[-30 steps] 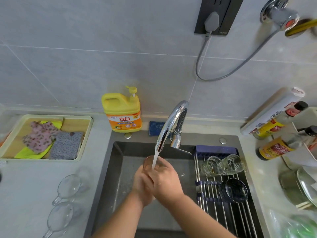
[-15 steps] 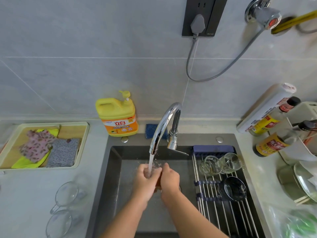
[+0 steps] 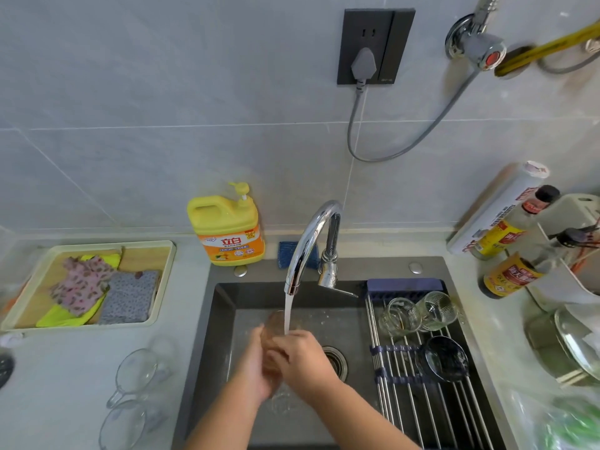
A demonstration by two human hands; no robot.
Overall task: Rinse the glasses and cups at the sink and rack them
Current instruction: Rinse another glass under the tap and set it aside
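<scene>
A clear drinking glass (image 3: 275, 323) is clasped between my left hand (image 3: 251, 363) and my right hand (image 3: 303, 355) over the dark sink (image 3: 220, 336). Water pours from the chrome tap (image 3: 308, 241) onto the glass's rim and my right hand. Most of the glass is hidden by my fingers. On the roll-up rack (image 3: 422, 401) across the sink's right side lie two clear glasses (image 3: 401, 316) (image 3: 436, 310) and a dark glass (image 3: 444, 358). Two clear handled cups (image 3: 138, 371) (image 3: 125, 423) stand on the counter to the left.
A yellow detergent bottle (image 3: 229, 232) and a blue sponge (image 3: 289, 253) stand behind the sink. A tray with cloths (image 3: 162, 287) lies at the left. Sauce bottles (image 3: 509, 274), a roll (image 3: 496, 209) and metal lids (image 3: 574, 345) crowd the right counter.
My hands have shifted the glass under the stream, with its mouth now tilted up toward the tap. The camera view has dropped slightly toward the sink.
</scene>
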